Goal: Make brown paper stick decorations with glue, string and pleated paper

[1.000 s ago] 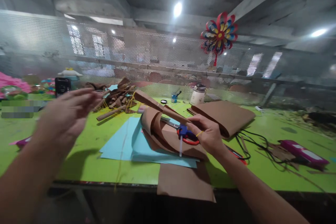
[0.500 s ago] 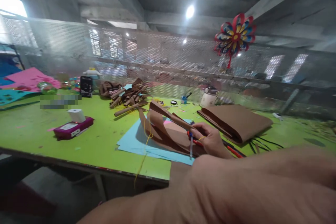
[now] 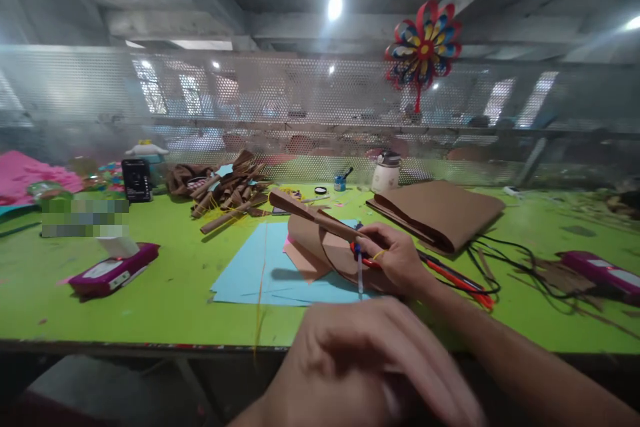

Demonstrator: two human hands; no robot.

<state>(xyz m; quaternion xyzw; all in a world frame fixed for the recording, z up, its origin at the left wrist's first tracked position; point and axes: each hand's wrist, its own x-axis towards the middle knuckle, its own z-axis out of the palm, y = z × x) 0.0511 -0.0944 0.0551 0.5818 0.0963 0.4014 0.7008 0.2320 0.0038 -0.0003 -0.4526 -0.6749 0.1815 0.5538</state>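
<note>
My right hand (image 3: pixel 397 260) is closed around the near end of a rolled brown paper tube (image 3: pixel 305 210) that points up and to the left. Against it the hand also holds a red and blue tool with a white stick (image 3: pixel 359 270), and a yellow thread loops over one finger. Under the tube lie curled brown paper (image 3: pixel 313 247) and a light blue sheet (image 3: pixel 255 270). My left hand (image 3: pixel 370 360) hovers close to the camera, in front of the table edge. It is blurred, back up, fingers stretched to the right, and nothing shows in it.
On the green table (image 3: pixel 175 307) are a folded brown paper stack (image 3: pixel 440 210), a pile of brown rolls (image 3: pixel 227 193), a purple box (image 3: pixel 113 270), a second purple box (image 3: pixel 600 270), black cables (image 3: pixel 500 260), a white jar (image 3: pixel 386 173) and a phone (image 3: pixel 136 180). A paper pinwheel (image 3: pixel 423 47) hangs on the mesh fence.
My left hand swept from raised at the left, across the camera, down to the bottom middle. The view swung left and back. My right hand kept its hold on the tube.
</note>
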